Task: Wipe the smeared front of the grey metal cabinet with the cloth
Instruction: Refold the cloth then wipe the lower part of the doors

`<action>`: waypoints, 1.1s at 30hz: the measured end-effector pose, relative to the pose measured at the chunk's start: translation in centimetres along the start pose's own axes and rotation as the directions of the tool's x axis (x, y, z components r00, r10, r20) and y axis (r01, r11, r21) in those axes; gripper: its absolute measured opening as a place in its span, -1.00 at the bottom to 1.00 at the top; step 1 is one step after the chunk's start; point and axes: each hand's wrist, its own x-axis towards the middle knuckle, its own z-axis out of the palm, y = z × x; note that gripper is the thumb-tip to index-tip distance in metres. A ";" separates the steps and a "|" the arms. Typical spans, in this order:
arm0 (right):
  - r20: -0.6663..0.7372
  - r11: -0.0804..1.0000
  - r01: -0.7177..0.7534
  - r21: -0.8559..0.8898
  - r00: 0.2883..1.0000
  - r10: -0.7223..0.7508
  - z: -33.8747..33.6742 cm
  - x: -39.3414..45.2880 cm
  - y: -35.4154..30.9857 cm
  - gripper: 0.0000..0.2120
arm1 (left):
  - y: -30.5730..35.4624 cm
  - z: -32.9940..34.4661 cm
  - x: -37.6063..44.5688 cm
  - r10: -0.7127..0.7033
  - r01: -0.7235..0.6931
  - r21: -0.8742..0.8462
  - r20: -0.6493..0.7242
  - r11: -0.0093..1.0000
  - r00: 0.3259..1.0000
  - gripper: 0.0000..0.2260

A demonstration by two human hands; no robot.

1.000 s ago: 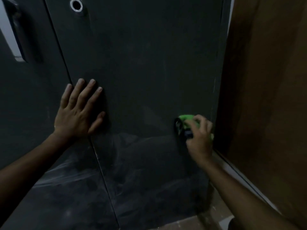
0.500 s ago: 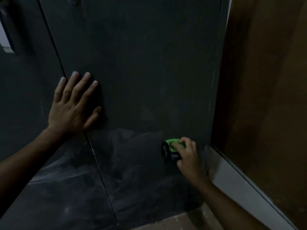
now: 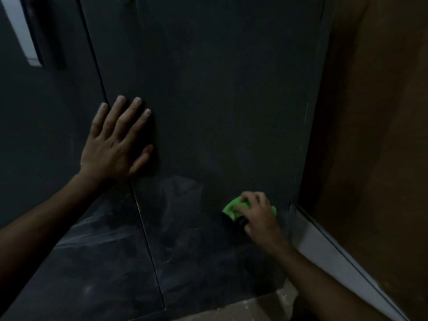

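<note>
The dark grey metal cabinet point(image 3: 220, 93) fills the view, its two doors meeting at a vertical seam. Whitish smears cover the lower part of both doors point(image 3: 180, 218). My left hand point(image 3: 115, 142) lies flat with spread fingers across the seam at mid-height. My right hand point(image 3: 257, 214) grips a bright green cloth point(image 3: 231, 208) and presses it against the lower right of the right door, near its edge. Most of the cloth is hidden under my fingers.
A brown wooden panel point(image 3: 375, 140) stands close on the right, with a pale strip point(image 3: 328, 258) along its base. A light handle point(image 3: 20, 31) sits on the left door at the top. Speckled floor point(image 3: 250, 309) shows below the cabinet.
My right hand has carried the cloth down the right door from mid-height to the lower smeared area. My left hand stays flat on the seam.
</note>
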 end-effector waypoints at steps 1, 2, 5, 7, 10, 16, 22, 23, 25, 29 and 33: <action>-0.082 0.991 -0.122 0.052 0.989 0.126 -0.7 1.1 0.1 -0.45 | 0.0 0.0 0.0 -0.004 0.004 0.003 -0.002 1.000 1.000 -0.35; -0.177 0.969 -0.213 0.123 0.956 0.233 -1.1 2.8 -0.3 -0.47 | -0.1 0.0 0.0 -0.004 0.004 0.008 -0.007 1.000 1.000 -0.35; -0.323 0.970 -0.144 0.198 0.924 0.204 -0.6 8.2 -6.0 -0.52 | -0.1 -0.1 0.1 0.001 -0.001 0.018 -0.009 1.000 1.000 -0.35; -0.223 0.992 0.091 0.085 0.972 -0.070 1.5 7.7 -8.9 -0.55 | 0.0 -0.1 0.1 0.003 -0.003 0.014 0.000 1.000 1.000 -0.35; -0.022 0.932 0.362 -0.031 0.932 -0.363 2.5 3.4 -7.7 -0.60 | 0.0 -0.1 0.1 0.007 -0.007 0.018 -0.006 1.000 1.000 -0.35; -0.335 0.975 -0.064 0.214 0.933 0.135 0.1 9.1 -8.8 -0.58 | 0.0 0.0 0.0 0.005 -0.005 0.024 -0.002 1.000 1.000 -0.39; -0.034 0.880 0.470 -0.068 0.881 -0.472 4.8 7.1 -14.6 -0.61 | -0.2 -0.4 0.1 -0.007 0.007 -0.019 -0.017 1.000 1.000 -0.50; 0.017 0.855 0.512 -0.084 0.858 -0.513 4.6 6.0 -13.4 -0.66 | -0.1 -0.4 0.2 -0.005 0.005 -0.025 -0.024 1.000 1.000 -0.50; -0.037 0.893 0.443 -0.073 0.894 -0.447 3.6 6.0 -11.3 -0.61 | 0.0 -0.3 0.2 -0.007 0.005 -0.035 -0.038 0.999 0.999 -0.49; -0.278 0.993 0.076 0.094 0.959 -0.047 2.3 11.1 -14.1 -0.55 | -0.1 -0.1 0.2 -0.011 0.009 -0.051 -0.040 0.999 0.999 -0.50; -0.152 0.908 0.411 -0.078 0.896 -0.418 6.4 8.6 -17.2 -0.62 | -0.3 -0.4 0.2 -0.008 0.003 -0.107 -0.050 0.994 0.999 -0.53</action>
